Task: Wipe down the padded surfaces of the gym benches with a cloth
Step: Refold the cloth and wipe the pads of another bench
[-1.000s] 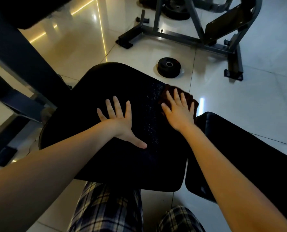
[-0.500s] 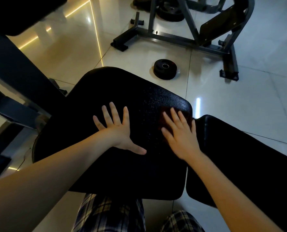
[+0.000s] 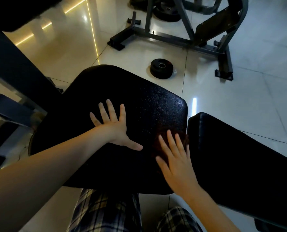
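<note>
A black padded bench seat (image 3: 139, 97) fills the middle of the view, with a second black pad (image 3: 240, 156) to its right across a narrow gap. My left hand (image 3: 114, 129) lies flat on the seat, fingers spread and straight. My right hand (image 3: 176, 161) presses flat on a dark reddish-brown cloth (image 3: 157, 141) near the seat's right edge. Most of the cloth is hidden under the hand; only its dark edges show around the fingers.
A black weight plate (image 3: 161, 68) lies on the glossy tiled floor beyond the seat. A grey steel machine frame (image 3: 173, 39) stands at the back right with more plates behind it. Dark frame beams (image 3: 13, 64) run along the left. Checked trouser legs (image 3: 105, 213) show below.
My right hand has drawn the cloth from the seat's far right corner back toward me along the right edge. My left hand has stayed flat in place.
</note>
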Demonstrator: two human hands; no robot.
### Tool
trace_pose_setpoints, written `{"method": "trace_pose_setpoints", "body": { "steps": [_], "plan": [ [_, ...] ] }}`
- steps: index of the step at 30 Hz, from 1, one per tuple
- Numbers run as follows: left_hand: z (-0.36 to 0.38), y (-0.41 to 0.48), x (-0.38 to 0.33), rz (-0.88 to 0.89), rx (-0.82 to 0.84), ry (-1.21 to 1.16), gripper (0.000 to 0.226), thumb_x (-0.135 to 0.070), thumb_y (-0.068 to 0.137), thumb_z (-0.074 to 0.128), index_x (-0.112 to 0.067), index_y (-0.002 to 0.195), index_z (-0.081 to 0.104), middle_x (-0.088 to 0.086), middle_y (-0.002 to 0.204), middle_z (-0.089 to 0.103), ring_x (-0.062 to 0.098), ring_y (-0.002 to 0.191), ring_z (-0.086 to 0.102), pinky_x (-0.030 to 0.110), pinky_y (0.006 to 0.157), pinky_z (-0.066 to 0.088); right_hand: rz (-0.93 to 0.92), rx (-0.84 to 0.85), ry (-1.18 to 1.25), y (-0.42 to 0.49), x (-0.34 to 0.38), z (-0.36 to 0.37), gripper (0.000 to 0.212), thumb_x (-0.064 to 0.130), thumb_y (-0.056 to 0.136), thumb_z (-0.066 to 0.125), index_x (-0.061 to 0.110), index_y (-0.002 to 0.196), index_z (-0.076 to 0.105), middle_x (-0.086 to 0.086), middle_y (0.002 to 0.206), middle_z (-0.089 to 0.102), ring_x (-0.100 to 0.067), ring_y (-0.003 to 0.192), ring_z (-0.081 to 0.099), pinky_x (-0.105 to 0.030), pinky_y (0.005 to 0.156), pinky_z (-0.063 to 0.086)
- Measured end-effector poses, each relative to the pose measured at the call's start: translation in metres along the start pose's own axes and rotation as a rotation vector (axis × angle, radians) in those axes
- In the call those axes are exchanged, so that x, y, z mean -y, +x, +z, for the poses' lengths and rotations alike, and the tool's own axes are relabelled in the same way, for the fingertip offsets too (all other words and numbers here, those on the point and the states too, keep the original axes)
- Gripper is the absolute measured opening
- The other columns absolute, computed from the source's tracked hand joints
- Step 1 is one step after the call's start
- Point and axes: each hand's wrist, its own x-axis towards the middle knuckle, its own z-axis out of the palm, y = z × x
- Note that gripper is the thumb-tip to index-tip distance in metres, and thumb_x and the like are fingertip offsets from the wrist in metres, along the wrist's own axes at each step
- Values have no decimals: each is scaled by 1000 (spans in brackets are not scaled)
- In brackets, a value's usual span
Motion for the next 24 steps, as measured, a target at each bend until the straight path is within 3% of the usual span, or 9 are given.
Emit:
{"method": "trace_pose_setpoints", "body": {
  "steps": [3,7,13,20,24],
  "plan": [
    [0,2,-1,-10,0,8,158,-88,48,65,-17,133,-47,25,133,-57,49,125,-47,69,108,-14,-13,-18,-31,-2,-2,1,61,69,88,-2,49,146,-7,22,153,-26,-2,141,-30,-35,112,-24],
    [-1,3,-3,-16,5,10,157,-88,49,66,-18,134,-47,25,133,-56,49,125,-47,69,109,-12,22,-72,-105,66,-10,-13,60,65,92,6,47,148,-5,17,156,-21,-6,143,-23,-41,110,-21],
    [-4,-2,-1,19,-7,12,155,-88,51,64,-17,135,-45,26,135,-55,49,126,-46,69,108,-14,106,14,-96,141,-14,-30,56,55,101,17,40,152,0,9,160,-14,-13,147,-13,-49,114,-14],
    [27,-25,1,136,-63,112,140,-88,64,54,-18,141,-40,22,139,-52,44,130,-45,66,111,-13,-141,14,-112,17,0,-7,64,67,90,4,43,149,-5,13,159,-13,-9,146,-19,-41,116,-16],
    [58,-45,0,200,-81,217,139,-86,66,55,-16,138,-41,20,139,-53,42,130,-45,65,110,-13,-245,-11,-215,-52,-5,16,59,58,98,12,37,153,9,8,162,5,-17,149,1,-47,115,-3]
  ]
}}
